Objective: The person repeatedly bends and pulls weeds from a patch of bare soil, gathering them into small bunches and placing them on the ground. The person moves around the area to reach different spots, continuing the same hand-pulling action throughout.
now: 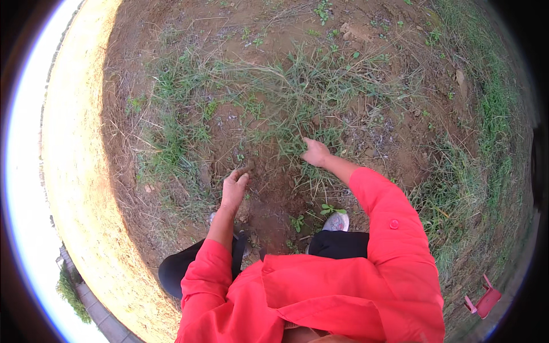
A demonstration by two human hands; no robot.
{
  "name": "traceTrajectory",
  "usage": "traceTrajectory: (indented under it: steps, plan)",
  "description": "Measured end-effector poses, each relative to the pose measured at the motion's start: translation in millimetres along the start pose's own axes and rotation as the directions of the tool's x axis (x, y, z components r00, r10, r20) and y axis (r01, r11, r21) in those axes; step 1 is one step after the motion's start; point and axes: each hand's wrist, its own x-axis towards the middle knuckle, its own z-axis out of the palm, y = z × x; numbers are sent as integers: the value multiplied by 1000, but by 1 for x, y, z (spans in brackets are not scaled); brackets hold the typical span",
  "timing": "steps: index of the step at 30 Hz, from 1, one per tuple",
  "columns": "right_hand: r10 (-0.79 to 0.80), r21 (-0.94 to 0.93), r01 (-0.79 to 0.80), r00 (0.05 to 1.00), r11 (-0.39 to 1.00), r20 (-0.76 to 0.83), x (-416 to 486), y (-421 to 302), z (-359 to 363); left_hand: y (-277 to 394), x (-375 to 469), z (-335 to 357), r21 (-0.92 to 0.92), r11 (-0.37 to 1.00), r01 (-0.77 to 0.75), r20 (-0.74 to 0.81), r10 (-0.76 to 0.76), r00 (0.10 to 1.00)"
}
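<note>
My left hand is low over bare brown soil, in front of my left knee. Its thumb and fingers pinch a short brown object, which looks like a stick or a handle; its far end blends into the soil. Farther forward and to the right, my right hand is in a patch of green grass. Its fingers are curled around thin grass stems, and a stem runs forward from the fingertips. Part of the grip is hidden by the hand itself. Some blades ahead of it look blurred.
A tuft of grass grows to the left. Loose soil lies between my feet, beside a small leafy plant near my right shoe. A pink stool-like object is at the lower right. Sunlit ground runs along the left.
</note>
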Motion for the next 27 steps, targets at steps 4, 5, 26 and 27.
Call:
traceTrajectory:
  steps: [4, 5, 26, 27]
  plan:
    - [28, 229, -27, 1000, 973, 0, -5, -6, -12, -3, 5, 6, -49, 999, -22, -20, 21, 1000]
    - [51, 418, -37, 998, 908, -21, -8, -9, -18, -3, 6, 7, -75, 997, -20, -11, 19, 1000]
    - [369, 779, -371, 909, 505, 193, -98, -32, 1, -18, 54, 127, 630, 366, -685, 656, 220, 722]
    - [281, 788, -327, 938, 522, 203, -103, -34, -3, -15, 45, 123, 623, 382, -682, 624, 283, 728]
